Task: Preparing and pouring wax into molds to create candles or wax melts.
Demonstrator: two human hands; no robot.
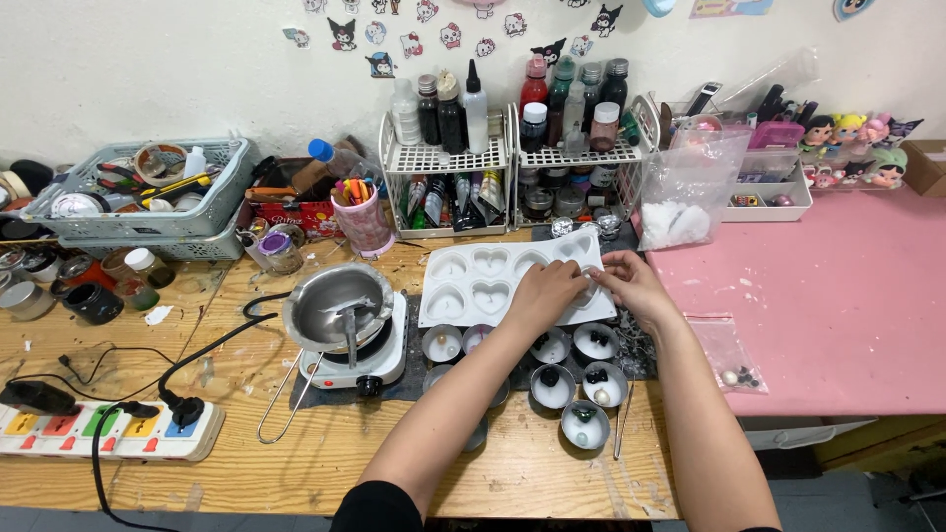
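Note:
A white mould tray with heart-shaped cavities (473, 281) lies tilted on the wooden table. My left hand (545, 292) rests on its right part, fingers curled down onto a cavity. My right hand (631, 281) meets it at the tray's right edge, fingertips pinched at the same spot; whatever small thing is between them is hidden. Below the tray stand several small round metal cups (586, 424), some with dark or pale beads inside.
A metal pot (335, 305) sits on a small electric hotplate (367, 363) left of the tray, its cable running to a power strip (108, 432). Wire racks with paint bottles (448, 158) stand behind. A small plastic bag (734, 360) lies on the pink table (847, 305).

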